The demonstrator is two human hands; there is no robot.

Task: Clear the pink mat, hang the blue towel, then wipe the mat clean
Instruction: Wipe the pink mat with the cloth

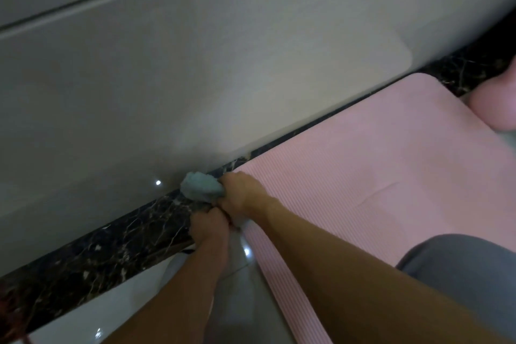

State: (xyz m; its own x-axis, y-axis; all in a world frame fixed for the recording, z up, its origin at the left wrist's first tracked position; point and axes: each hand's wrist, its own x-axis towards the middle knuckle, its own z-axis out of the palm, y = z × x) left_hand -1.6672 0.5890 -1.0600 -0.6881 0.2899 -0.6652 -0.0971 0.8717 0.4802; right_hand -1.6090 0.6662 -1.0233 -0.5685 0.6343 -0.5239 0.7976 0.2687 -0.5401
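Note:
The pink mat (377, 176) lies flat on the floor at the right, ribbed, its far end against a dark marble strip. A small bunched blue-green cloth (201, 186) sits at the mat's near-left corner, over the strip. My right hand (240, 192) is closed on the cloth, at the mat's corner edge. Just below it, my left hand (208, 227) is clenched against the cloth's lower end and the mat's edge; what its fingers hold is hidden. The blue towel is not in view.
A dark marble strip (111, 243) runs diagonally along the base of a glossy grey wall (195, 78). A pink cushion-like object (494, 103) lies at the mat's far right corner. My grey-clad knee (469, 271) rests on the mat. White floor tile (125, 301) shows lower left.

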